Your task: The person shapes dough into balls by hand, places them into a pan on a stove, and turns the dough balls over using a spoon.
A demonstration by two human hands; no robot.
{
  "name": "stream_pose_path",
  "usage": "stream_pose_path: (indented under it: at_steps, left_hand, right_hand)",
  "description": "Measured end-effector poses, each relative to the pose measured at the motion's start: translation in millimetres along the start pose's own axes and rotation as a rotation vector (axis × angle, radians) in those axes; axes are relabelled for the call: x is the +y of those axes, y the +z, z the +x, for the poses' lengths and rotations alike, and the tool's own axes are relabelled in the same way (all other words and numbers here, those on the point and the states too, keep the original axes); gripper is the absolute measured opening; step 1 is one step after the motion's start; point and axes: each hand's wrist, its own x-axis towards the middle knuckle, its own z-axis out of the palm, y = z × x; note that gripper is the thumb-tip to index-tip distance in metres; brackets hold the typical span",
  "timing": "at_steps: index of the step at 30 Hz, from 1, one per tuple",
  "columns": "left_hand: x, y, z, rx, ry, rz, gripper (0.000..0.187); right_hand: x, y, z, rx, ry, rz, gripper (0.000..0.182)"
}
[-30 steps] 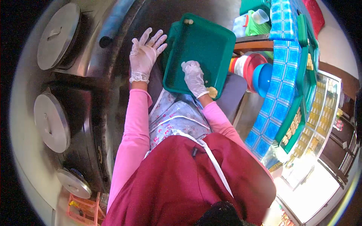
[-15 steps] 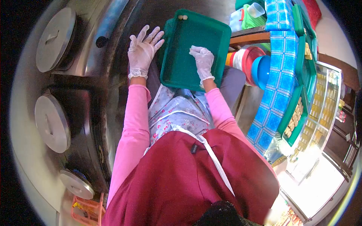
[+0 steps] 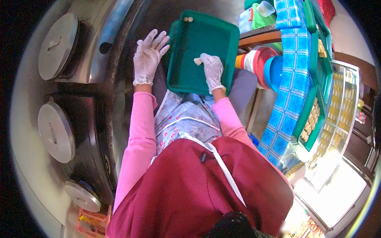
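Observation:
A green tray [image 3: 198,43] lies across my lap, with two small pale dough pieces [image 3: 188,19] in its far left corner. My right hand [image 3: 212,69], in a clear glove, is closed over the tray, and a pale dough piece [image 3: 197,61] shows at its fingertips. Just left of the tray, my left hand [image 3: 147,59] is gloved too, held palm up with its fingers spread and nothing in it.
Round metal lids [image 3: 56,133] top the dark stove units on the left. To the right, a blue checkered cloth [image 3: 291,79] runs beside green trays of pale pieces [image 3: 311,121]. Below it are a blue basin [image 3: 274,74] and a red basin [image 3: 260,65].
A dough piece now shows at my right hand's fingertips, where it was barely visible before. My left hand has shifted slightly toward me.

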Motion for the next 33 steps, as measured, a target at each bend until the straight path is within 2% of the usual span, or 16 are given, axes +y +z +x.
stream_pose_path:
  at_steps: [2,3,6,8,9,10,11,14,16,17,21,24,25,28,29,33]
  left_hand:
    - [-7.3,6.5,-7.5,0.055,-0.017,0.452,0.063]
    - [-14.6,12.7,-10.8,0.078,-0.027,0.676,0.060]
    - [-39.9,33.1,-25.3,-0.088,-0.198,1.108,0.035]
    - [-82.9,6.8,-30.1,-0.057,-0.154,1.429,0.027]
    - [-95.6,17.8,-26.6,-0.212,-0.148,2.019,0.035]
    - [-109.0,17.3,-34.1,-0.429,0.225,2.243,0.049]
    - [-125.1,16.7,-44.5,-0.301,0.096,2.505,0.066]
    - [-140.5,5.7,-46.5,-0.244,0.129,2.567,0.076]
    - [-140.4,5.3,-40.8,-0.261,0.108,2.612,0.077]
    - [-139.6,5.3,-41.5,-0.271,0.091,2.637,0.077]
    - [-139.4,-4.2,-40.2,-0.258,0.162,2.580,0.070]
    - [-134.8,2.0,-37.7,-0.150,0.153,2.527,0.054]
    - [-133.1,-3.9,-41.8,-0.133,0.351,2.409,0.046]
    - [-125.3,-9.7,-53.6,-0.085,0.199,2.330,0.041]
    - [-125.8,-17.5,-55.2,-0.123,0.362,2.346,0.037]
    - [-128.6,-21.3,-55.8,-0.120,0.374,2.381,0.040]
  right_hand:
    - [9.3,-6.4,1.1,0.057,-0.097,-0.125,0.023]
    - [-9.2,-18.5,0.8,-0.030,0.264,-0.043,0.027]
    - [-33.5,-35.1,-11.0,-0.260,-0.375,-0.706,0.032]
    - [-31.6,-34.6,-16.6,-0.321,-0.362,-0.716,0.037]
    - [-30.5,-40.1,-9.1,-0.352,-0.343,-0.682,0.039]
    - [-28.4,-44.6,-3.6,-0.386,-0.323,-0.646,0.041]
    - [-14.1,-43.1,2.0,-0.304,-0.314,-0.541,0.044]
    - [-13.3,-36.7,32.3,0.011,-0.333,-0.511,0.052]
    - [-30.4,-24.4,53.2,0.074,-0.370,-0.661,0.063]
    - [-27.9,-11.7,62.4,0.028,-0.399,-0.704,0.072]
    - [-17.1,36.7,74.5,0.084,-0.722,-0.895,0.073]
    - [-13.3,34.1,75.8,0.059,-0.671,-0.885,0.074]
    - [-11.5,33.9,77.7,0.079,-0.656,-0.849,0.075]
    - [-16.7,26.0,79.7,0.018,-0.624,-0.846,0.075]
    - [-20.8,22.3,78.4,-0.020,-0.624,-0.802,0.074]
    - [-27.6,38.6,66.7,0.124,-0.707,-1.002,0.076]
